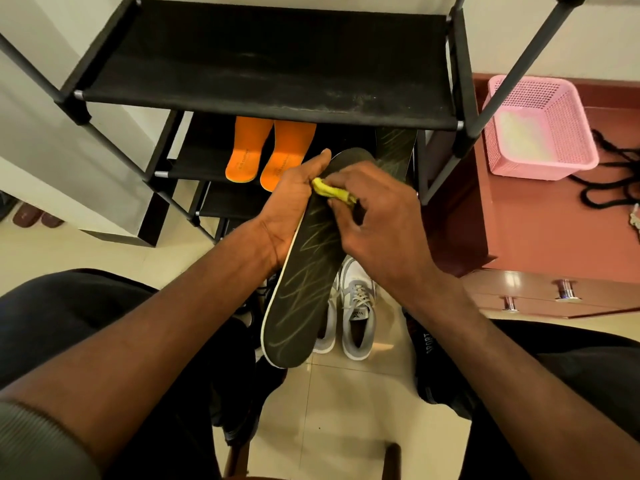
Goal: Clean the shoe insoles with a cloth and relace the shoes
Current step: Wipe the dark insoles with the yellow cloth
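Left hand grips the dark insole along its left edge near the toe end, thumb lying up along the rim. The insole is held in the air, tilted, heel end toward the person, above the floor and in front of the rack. Pale streaks cross its upper face.

Right hand pinches a crumpled yellow cloth with curled fingers and presses it on the insole's upper face near the toe end. The cloth lies between the two hands, touching both.

A second dark insole stands just behind the held one, leaning under the rack's top shelf. Two orange insoles lie side by side on a lower shelf.

A grey and white shoe, laced, stands on the floor below the held insole; its mate is largely hidden behind the insole. Black shoes sit by the person's legs.

A pink basket rests on the red-brown cabinet to the right, with black laces beside it.
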Motion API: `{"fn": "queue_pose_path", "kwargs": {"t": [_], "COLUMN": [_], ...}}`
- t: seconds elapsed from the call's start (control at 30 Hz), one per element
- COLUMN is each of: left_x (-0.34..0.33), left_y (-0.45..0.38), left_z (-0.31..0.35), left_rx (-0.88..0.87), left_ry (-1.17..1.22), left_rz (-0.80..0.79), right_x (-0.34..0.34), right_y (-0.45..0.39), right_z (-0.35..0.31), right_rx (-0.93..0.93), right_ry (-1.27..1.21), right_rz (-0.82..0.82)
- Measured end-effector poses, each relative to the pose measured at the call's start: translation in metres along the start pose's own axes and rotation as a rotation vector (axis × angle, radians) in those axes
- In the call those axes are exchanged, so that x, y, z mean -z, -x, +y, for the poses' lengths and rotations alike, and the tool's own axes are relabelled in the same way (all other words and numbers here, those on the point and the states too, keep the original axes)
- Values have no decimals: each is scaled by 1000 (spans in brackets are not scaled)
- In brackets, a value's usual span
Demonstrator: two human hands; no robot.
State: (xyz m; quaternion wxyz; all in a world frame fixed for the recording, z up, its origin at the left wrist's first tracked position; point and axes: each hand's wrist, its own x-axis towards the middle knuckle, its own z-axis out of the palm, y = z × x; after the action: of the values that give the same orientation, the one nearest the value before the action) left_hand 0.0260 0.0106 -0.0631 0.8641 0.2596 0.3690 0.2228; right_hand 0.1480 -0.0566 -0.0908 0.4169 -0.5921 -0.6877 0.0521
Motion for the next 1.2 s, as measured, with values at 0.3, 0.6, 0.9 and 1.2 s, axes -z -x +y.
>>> {"fn": "queue_pose_path", "kwargs": {"t": [0.3, 0.6, 0.9, 1.2], "left_x": [-1, 1, 9, -3], "left_y": [1, 1, -4, -11], "left_z": [3, 2, 5, -5], "left_rx": [-66, -76, -123, -35], "left_ry": [-98, -57, 5, -19], "left_rz": [23, 16, 78, -70], "right_x": [13, 6, -10, 9], "right_y": [-11, -5, 9, -21], "right_z": [28, 9, -20, 32], "right_rx": [-221, -43, -56, -355], "right_ry": [110, 66, -120, 23], "right_rz": [121, 35, -12, 124]}}
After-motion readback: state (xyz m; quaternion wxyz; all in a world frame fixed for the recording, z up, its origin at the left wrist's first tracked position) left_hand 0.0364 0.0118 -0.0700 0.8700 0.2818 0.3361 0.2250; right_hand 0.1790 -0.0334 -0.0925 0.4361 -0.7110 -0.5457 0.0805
